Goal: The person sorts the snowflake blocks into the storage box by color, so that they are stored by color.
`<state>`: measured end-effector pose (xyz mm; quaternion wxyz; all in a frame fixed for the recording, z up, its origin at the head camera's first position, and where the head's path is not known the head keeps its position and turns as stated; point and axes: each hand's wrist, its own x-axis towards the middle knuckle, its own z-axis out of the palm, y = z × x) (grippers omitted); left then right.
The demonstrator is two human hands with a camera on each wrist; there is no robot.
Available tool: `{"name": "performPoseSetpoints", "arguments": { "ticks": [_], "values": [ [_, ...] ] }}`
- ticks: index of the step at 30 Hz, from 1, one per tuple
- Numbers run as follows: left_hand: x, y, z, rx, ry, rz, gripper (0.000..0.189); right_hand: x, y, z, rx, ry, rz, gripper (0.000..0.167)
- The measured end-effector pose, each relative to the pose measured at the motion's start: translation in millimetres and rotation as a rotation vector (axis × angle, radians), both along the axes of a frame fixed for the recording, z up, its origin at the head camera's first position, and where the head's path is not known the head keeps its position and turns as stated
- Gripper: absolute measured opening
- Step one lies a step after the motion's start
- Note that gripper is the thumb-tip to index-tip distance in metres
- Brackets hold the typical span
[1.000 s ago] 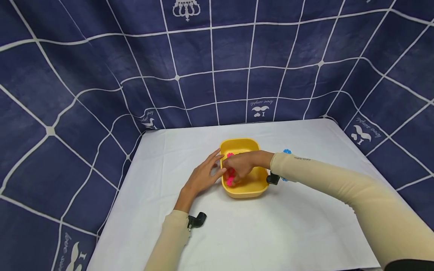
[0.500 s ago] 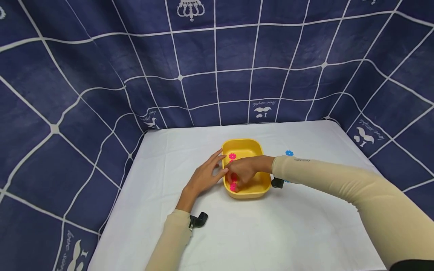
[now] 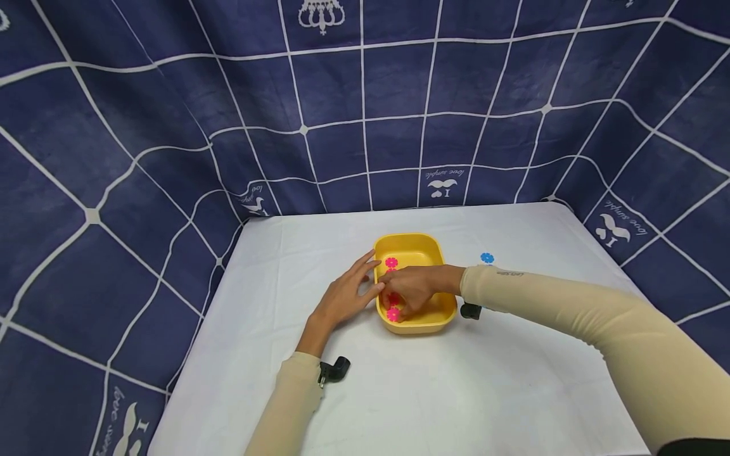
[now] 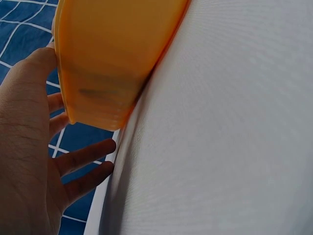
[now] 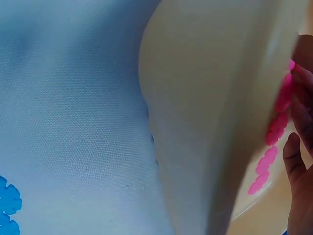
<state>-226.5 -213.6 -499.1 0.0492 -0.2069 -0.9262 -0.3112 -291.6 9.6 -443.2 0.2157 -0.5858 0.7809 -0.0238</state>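
A yellow plastic bin stands on the white cloth. A row of pink flower-shaped pieces lies along its left side; the middle of the row is partly hidden by my right hand. That hand reaches into the bin, fingertips right at the pieces. In the right wrist view, its thumb stands apart from the nearest pink pieces. My left hand is at the bin's left rim with fingers spread. The left wrist view shows its thumb at the rim of the bin and other fingers outside.
Blue flower-shaped pieces lie on the cloth right of the bin, partly under the right forearm. A white cloth covers the table. Dark blue gridded curtains hang behind and on both sides.
Between the first frame and now, the nearest pink piece has shifted toward the bin's front wall. My right hand has moved slightly along the row; the left hand holds its place.
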Motion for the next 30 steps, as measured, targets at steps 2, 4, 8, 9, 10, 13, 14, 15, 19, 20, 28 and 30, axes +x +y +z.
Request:
{"name": "performPoseSetpoints", "arguments": {
  "ticks": [2,4,8,9,10,13,14,15,19,20,28,30],
  "values": [
    [0.0,0.8,-0.3,-0.005,0.003,-0.005,0.07,0.6,1,1.3,0.006,-0.003,0.0,0.032],
    [-0.4,1.1,0.2,-0.01,0.008,-0.006,0.069,-0.1,1,2.8,0.007,-0.01,-0.006,0.034],
    [-2.7,-0.1,1.4,-0.017,0.012,0.003,0.072,-3.6,-1,7.7,-0.004,-0.029,-0.037,0.033],
    [-3.2,-0.6,1.6,-0.015,0.011,0.006,0.073,-4.5,-2,8.8,-0.013,-0.035,-0.045,0.031],
    [-3.5,-1.0,1.9,-0.015,0.008,0.011,0.073,-5.2,-2,10.2,-0.022,-0.045,-0.056,0.03],
    [-3.5,-1.2,1.5,-0.011,0.001,0.019,0.073,-6.2,0,12.9,-0.06,-0.078,-0.08,0.026],
    [-3.0,-1.0,1.5,-0.006,0.0,0.018,0.072,-6.6,1,13.3,-0.075,-0.087,-0.091,0.026],
    [-2.8,-0.6,1.1,-0.005,-0.003,0.018,0.071,-6.9,3,13.6,-0.089,-0.093,-0.101,0.027],
    [-2.1,1.8,-0.5,0.004,-0.018,0.01,0.072,-7.9,10,14.7,-0.137,-0.114,-0.148,0.031],
    [-2.0,1.5,-0.2,0.004,-0.021,0.011,0.072,-8.5,12,15.5,-0.148,-0.12,-0.165,0.032],
    [-0.1,3.5,-1.2,0.01,-0.017,0.025,0.071,-5.7,21,22.4,-0.31,-0.183,-0.27,0.025],
    [0.9,4.0,-1.4,0.009,-0.013,0.023,0.072,-3.9,23,23.9,-0.348,-0.193,-0.288,0.022]
  ]
}}
